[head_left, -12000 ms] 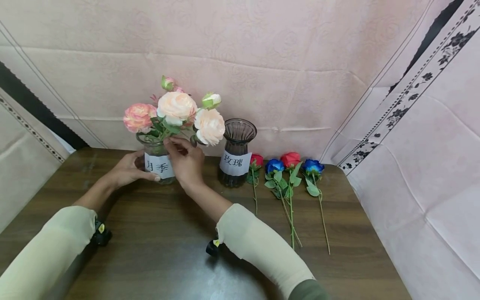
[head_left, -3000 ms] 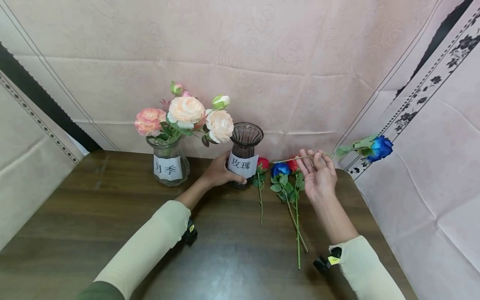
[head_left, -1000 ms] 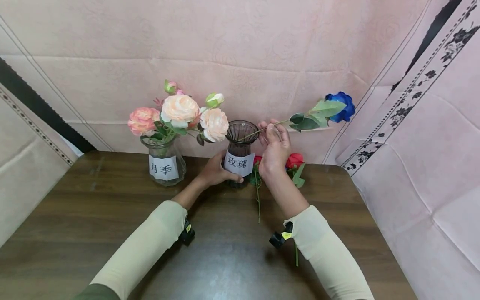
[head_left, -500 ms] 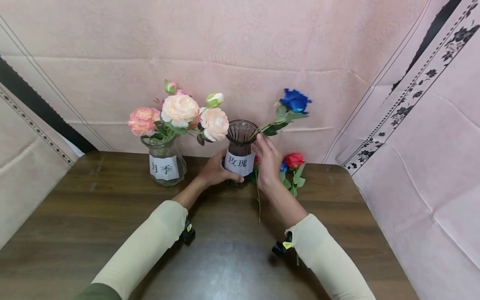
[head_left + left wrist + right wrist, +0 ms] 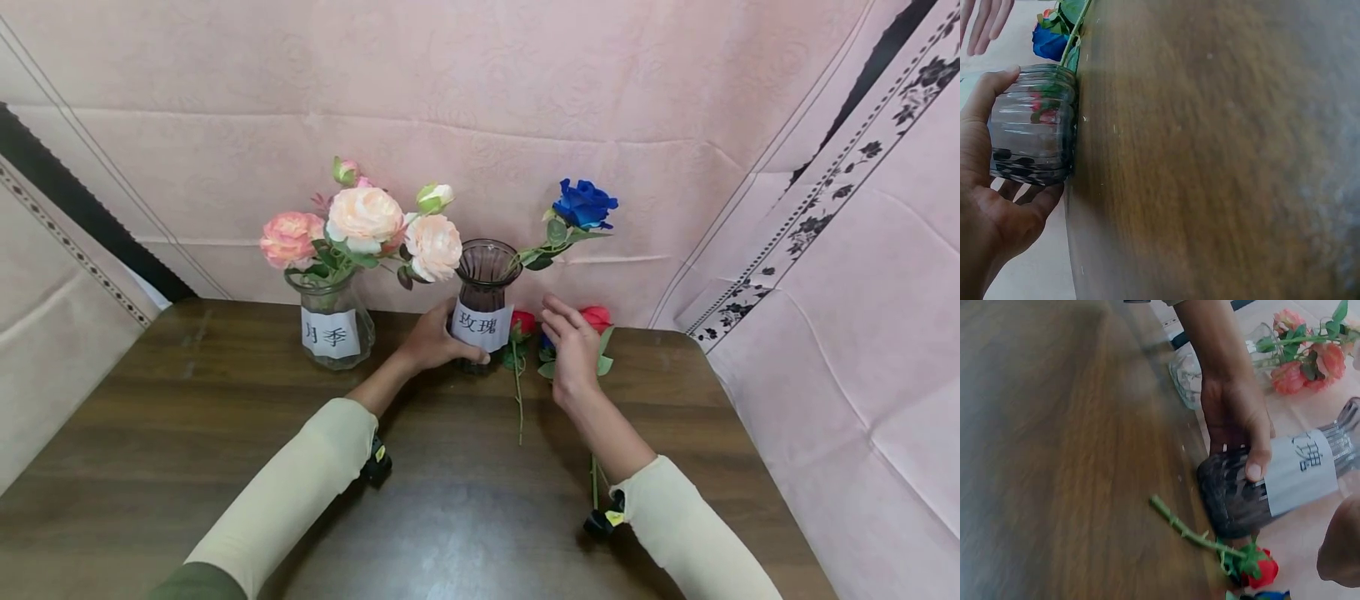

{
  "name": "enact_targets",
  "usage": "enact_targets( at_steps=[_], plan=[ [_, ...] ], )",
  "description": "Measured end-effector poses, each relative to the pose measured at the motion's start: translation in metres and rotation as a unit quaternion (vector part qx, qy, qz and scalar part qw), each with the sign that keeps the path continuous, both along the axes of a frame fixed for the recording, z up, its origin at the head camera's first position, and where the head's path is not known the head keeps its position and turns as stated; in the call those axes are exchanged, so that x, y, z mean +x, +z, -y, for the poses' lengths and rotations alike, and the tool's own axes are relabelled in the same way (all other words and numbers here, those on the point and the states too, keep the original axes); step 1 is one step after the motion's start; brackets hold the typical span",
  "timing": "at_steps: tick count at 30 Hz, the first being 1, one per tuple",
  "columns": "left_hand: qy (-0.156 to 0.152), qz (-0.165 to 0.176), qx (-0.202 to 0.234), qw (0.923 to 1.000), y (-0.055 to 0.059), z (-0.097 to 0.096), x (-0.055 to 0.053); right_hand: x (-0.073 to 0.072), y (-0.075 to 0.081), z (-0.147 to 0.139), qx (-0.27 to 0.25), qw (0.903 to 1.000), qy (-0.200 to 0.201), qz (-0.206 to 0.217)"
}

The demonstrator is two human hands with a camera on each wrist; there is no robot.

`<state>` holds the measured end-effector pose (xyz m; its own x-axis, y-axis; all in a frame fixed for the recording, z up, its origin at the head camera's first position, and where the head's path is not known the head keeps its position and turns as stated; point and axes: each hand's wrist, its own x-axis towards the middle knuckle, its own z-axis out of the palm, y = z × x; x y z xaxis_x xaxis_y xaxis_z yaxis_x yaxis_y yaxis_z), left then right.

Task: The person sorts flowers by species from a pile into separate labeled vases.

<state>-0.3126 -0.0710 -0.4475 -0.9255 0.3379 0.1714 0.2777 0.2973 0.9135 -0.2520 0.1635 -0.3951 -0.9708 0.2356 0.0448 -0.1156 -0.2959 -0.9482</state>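
Note:
A dark ribbed glass vase (image 5: 491,287) with a white label stands near the table's back edge, and my left hand (image 5: 435,342) grips its lower body. One blue rose (image 5: 585,204) leans out to the right over the vase's rim. My right hand (image 5: 573,354), fingers fairly straight and holding nothing, hovers over the lying roses. Partly behind it are a red rose (image 5: 597,317) and another blue rose (image 5: 547,343). Closer to the vase lies a second red rose (image 5: 522,323). In the left wrist view my thumb and fingers wrap the ribbed glass (image 5: 1029,125).
To the left stands a clear glass vase (image 5: 362,329), labelled too, holding several peach and pink flowers (image 5: 365,218). Its blooms reach close to the dark vase's rim. A pale patterned cloth (image 5: 480,75) hangs behind the brown wooden table (image 5: 225,392).
The right hand has brought the blue rose from the right into the dark vase, let go, and moved right and down to the lying roses. The left hand has kept its grip on the vase.

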Motion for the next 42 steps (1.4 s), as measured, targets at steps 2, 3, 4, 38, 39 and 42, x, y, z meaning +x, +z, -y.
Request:
enact_targets(
  at_steps=[2, 3, 4, 38, 39, 42],
  plan=[
    [-0.001, 0.001, 0.001, 1.0, 0.001, 0.0, 0.0, 0.002, -0.003, -0.008, -0.002, 1.0, 0.005, 0.005],
    [-0.002, 0.002, 0.001, 1.0, 0.001, 0.0, 0.0, 0.004, -0.005, -0.011, -0.006, 0.9999, 0.008, 0.006],
    [-0.003, 0.002, 0.002, 1.0, 0.001, -0.001, 0.001, 0.005, -0.007, -0.015, -0.01, 0.9998, 0.011, 0.01],
    [-0.008, -0.007, 0.011, 0.9999, 0.002, 0.0, 0.001, 0.038, -0.05, -0.019, 0.259, 0.9261, 0.188, 0.2],
    [-0.008, -0.007, 0.011, 0.9999, 0.003, 0.0, 0.001, 0.037, -0.051, -0.018, 0.261, 0.9256, 0.187, 0.201],
    [-0.006, -0.003, 0.009, 0.9999, 0.002, 0.0, 0.002, 0.034, -0.053, -0.016, 0.264, 0.9251, 0.181, 0.204]
  ],
)
